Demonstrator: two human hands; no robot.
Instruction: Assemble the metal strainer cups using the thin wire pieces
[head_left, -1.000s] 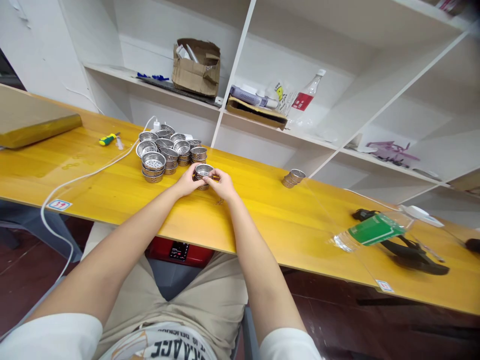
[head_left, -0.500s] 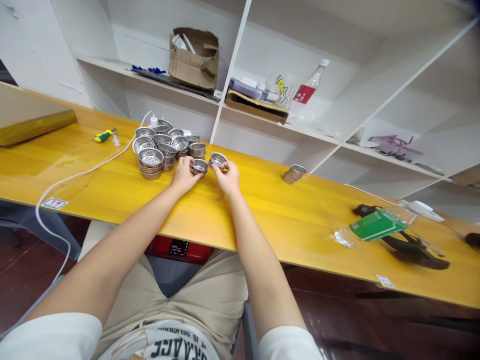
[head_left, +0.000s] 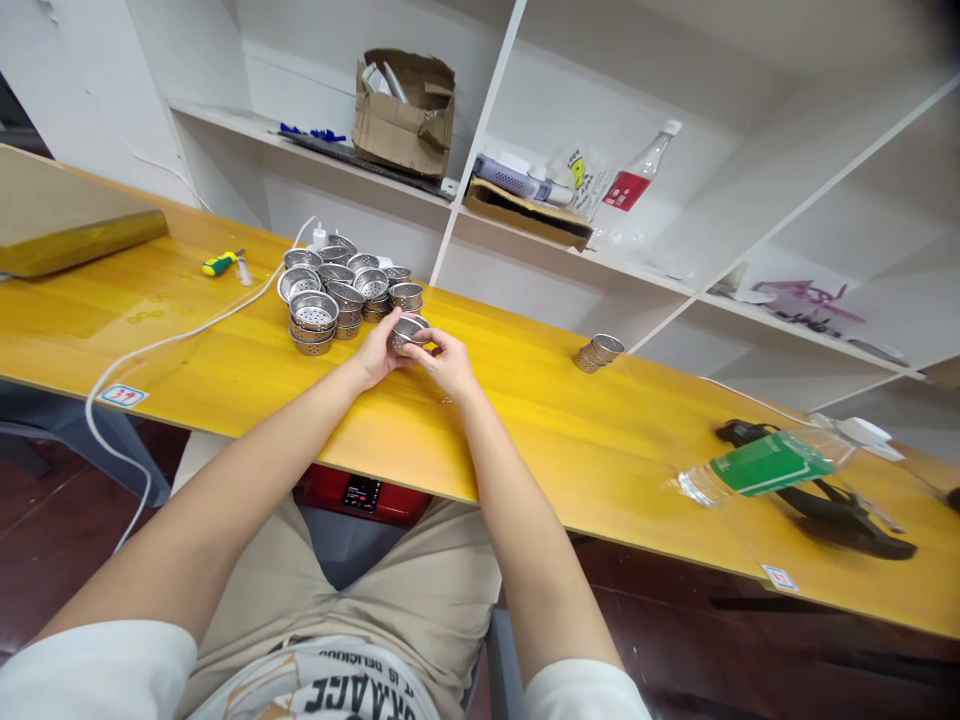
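Observation:
Small perforated metal cups are in both hands, just right of a cluster of the same cups. My left hand [head_left: 377,357] is closed around the left side of the held perforated metal cup [head_left: 409,328]. From the right, the fingers of my right hand [head_left: 452,364] pinch its near rim. My fingers cover its lower part, so I cannot tell how many cups are nested there. Several more stacked perforated cups [head_left: 313,312] stand close together on the yellow table [head_left: 525,430]. Farther right lies a short, tilted stack of cups [head_left: 598,352].
A white cable [head_left: 187,335] crosses the table at left, near a green-yellow screwdriver [head_left: 220,264]. A flat box [head_left: 82,240] lies at the far left. On the right, a green-labelled bottle [head_left: 772,464] lies by a black strap-like object [head_left: 847,525]. White shelves [head_left: 555,285] back the table.
My right hand has moved left with its cup and met the cup at my left hand. Before, each hand held a cup apart. The view has shifted slightly.

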